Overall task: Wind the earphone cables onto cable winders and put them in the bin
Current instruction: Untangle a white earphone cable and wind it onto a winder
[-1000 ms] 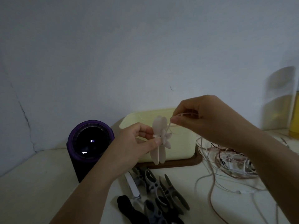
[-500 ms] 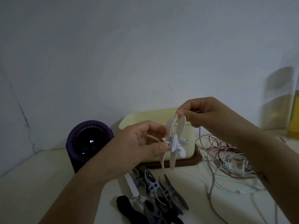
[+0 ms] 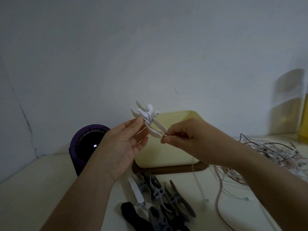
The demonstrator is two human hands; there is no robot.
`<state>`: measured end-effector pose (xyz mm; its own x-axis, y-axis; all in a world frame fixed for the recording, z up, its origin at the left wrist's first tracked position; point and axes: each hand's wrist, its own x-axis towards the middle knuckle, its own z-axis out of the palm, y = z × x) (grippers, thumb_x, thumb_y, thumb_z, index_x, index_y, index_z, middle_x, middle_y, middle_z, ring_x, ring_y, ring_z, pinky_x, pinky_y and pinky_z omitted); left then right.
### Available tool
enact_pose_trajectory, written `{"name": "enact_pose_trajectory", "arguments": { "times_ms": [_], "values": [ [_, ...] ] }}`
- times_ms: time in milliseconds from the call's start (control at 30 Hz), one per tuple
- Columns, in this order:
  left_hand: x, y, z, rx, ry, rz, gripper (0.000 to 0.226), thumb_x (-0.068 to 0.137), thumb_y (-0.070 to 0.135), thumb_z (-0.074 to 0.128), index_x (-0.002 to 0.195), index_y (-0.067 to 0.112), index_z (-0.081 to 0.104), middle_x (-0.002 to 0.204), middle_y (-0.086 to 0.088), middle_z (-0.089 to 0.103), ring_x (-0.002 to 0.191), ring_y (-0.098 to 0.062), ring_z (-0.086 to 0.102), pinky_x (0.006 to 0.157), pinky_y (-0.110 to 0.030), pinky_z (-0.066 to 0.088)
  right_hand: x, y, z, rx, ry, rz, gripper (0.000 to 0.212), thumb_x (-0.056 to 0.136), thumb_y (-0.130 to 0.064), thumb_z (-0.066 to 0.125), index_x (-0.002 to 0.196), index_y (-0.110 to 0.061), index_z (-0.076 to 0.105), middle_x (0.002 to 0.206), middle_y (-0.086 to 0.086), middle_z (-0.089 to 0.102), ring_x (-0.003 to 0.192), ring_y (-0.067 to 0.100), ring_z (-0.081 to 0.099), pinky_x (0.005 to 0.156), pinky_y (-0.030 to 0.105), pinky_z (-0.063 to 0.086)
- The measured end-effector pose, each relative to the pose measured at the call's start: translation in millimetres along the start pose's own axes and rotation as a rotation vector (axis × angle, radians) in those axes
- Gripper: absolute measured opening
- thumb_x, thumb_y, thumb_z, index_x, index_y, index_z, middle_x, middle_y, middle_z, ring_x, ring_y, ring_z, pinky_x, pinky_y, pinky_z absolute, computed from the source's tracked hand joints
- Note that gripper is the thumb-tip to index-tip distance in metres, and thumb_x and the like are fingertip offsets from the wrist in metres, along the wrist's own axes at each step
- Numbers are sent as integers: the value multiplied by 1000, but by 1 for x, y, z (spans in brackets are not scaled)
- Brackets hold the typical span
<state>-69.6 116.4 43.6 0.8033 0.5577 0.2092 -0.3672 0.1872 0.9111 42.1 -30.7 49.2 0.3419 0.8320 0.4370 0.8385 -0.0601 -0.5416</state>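
pale table (image 3: 41,189), bin (image 3: 166,152), spare winders (image 3: 166,202), tangled cables (image 3: 273,154), purple cylinder (image 3: 83,147)

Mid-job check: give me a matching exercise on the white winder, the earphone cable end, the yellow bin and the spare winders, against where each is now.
Things: 1 white winder; 2 earphone cable end; 3 yellow bin; 4 spare winders.
Places: A on the brown tray behind the hands; B pinched by the right hand; C on the table, nearest the camera; D held up by the left hand.
Pairs: 1-D, 2-B, 3-A, 4-C.

dim room, cracked grey wall (image 3: 150,47), pale tabletop (image 3: 41,180)
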Motion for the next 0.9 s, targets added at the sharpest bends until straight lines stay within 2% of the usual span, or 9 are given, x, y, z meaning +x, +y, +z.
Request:
{"name": "enact_pose_trajectory", "arguments": {
  "times_ms": [100,200,367,500,600,733,767,833,900],
  "values": [
    [1,-2,-2,101,20,9,22,73,23,62,92,14,69,83,4,74,70,-2,68,70,-23,52,-3,-4,-3,-58,-8,-15,20,94,-32,55,92,-23,72,46,-16,47,42,5,39,45,13,32],
    [2,-9,0,330,57,44,9,82,22,64,90,19,69,84,7,75,74,-2,69,73,-25,46,-4,-7,-5,-135,-5,-67,27,93,-32,54,85,-13,72,49,-6,45,45,7,38,47,14,33],
    [3,-17,0,729,51,116,20,83,34,68,98,23,63,94,7,73,87,-10,69,78,-28,55,-7,-13,-14,-150,59,-99,23,91,-34,56,79,-21,73,50,-10,51,49,4,45,51,13,37],
    [-1,-15,-2,810,-118,66,17,84,31,69,99,26,64,95,10,70,88,-11,68,82,-28,54,-6,-9,-25,-158,175,-98,16,87,-33,62,74,-27,68,55,-18,58,59,-6,53,59,7,40],
    [-2,-14,-3,854,-250,45,18,83,29,70,100,27,65,98,11,69,89,-15,69,85,-31,54,-6,-5,-34,-104,236,-84,12,82,-35,66,71,-32,66,61,-21,60,53,-3,51,54,8,38],
    [-8,-11,4,707,-409,13,27,74,24,69,100,18,66,97,3,71,84,-10,70,75,-18,52,-5,2,-39,-9,247,-63,15,75,-40,69,71,-26,69,55,-12,59,46,1,45,48,9,36],
    [-9,-11,4,683,-430,14,30,73,23,68,101,16,65,101,-1,71,87,-12,70,75,-17,52,-5,4,-39,39,243,-66,21,72,-45,68,71,-24,70,57,-8,61,46,5,46,51,10,37],
    [-8,-9,3,648,-439,34,33,70,24,69,102,15,65,104,-2,71,91,-14,70,76,-17,52,-2,9,-39,133,237,-66,34,63,-54,64,72,-22,71,65,2,66,58,26,54,61,23,45],
    [-8,-8,3,624,-440,49,33,71,25,70,102,17,66,103,0,72,91,-12,69,77,-17,51,-1,13,-40,214,232,-55,36,61,-55,63,72,-21,71,60,3,62,58,29,52,61,28,47]
  ]
}}
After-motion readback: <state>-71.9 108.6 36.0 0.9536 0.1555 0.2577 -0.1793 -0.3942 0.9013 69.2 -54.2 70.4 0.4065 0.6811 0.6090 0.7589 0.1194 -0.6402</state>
